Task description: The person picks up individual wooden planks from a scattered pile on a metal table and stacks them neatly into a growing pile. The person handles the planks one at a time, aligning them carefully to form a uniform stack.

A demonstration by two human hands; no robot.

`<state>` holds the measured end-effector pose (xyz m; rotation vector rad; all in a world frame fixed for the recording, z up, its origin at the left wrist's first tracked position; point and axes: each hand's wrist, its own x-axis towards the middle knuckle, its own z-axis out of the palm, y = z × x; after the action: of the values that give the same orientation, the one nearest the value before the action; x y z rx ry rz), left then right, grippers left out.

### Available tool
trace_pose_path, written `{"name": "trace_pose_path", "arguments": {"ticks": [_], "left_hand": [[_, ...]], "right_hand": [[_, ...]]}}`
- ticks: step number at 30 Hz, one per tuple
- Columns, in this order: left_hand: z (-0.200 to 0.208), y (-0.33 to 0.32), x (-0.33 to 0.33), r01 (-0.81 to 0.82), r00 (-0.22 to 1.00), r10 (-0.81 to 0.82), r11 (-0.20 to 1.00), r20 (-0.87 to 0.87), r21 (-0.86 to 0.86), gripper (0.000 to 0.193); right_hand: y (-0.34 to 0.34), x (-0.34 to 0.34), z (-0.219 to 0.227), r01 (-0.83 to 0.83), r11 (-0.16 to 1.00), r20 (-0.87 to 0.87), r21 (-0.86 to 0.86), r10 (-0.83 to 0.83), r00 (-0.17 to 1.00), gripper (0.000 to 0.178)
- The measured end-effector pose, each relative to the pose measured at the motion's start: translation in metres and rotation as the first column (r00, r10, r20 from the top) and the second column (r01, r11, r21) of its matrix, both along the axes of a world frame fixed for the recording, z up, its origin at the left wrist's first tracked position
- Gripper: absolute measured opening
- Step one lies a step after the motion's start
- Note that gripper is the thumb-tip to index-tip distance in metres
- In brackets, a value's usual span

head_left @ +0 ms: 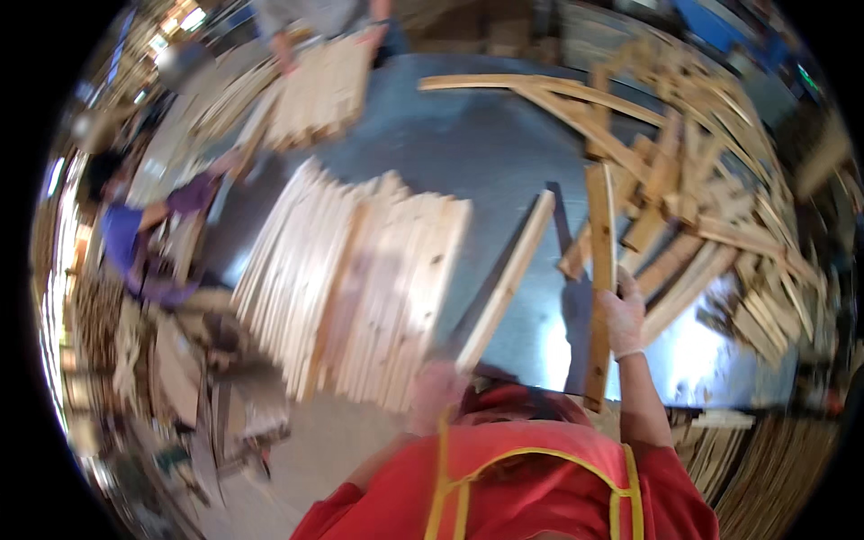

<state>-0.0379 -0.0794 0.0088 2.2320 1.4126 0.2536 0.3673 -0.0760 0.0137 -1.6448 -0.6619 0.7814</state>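
My right hand (623,315), in a pale glove, is closed round a long wooden plank (598,270). The plank stands on edge, its near end reaching past the table edge toward my body. My left hand (438,396), also gloved, is smeared by motion at the near edge of the table. It is beside the near end of a single light wooden strip (508,283); whether it touches that strip I cannot tell. To the left lies a wide row of light strips (378,279), side by side, with one darker strip among them.
A jumbled heap of wood pieces (711,207) covers the right of the metal table (405,126). Across it, a person in grey (324,18) touches another row of strips (319,90). At left, a person in blue-purple (126,238) reaches toward the table. Stacked wood (765,468) stands lower right.
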Motion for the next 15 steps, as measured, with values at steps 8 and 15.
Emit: {"name": "trace_pose_path", "arguments": {"ticks": [8,15], "left_hand": [[0.006,-0.034,-0.053,-0.157,0.969,0.228,0.869,-0.098,0.47,0.04],[0.062,0.011,-0.037,0.109,0.981,-0.001,0.829,-0.194,0.548,0.046]], "right_hand": [[0.017,-0.109,0.032,-0.301,0.892,0.172,-0.336,0.373,0.912,0.055],[0.024,-0.192,0.074,-0.755,0.518,0.739,-0.402,0.67,0.067,0.042]]}}
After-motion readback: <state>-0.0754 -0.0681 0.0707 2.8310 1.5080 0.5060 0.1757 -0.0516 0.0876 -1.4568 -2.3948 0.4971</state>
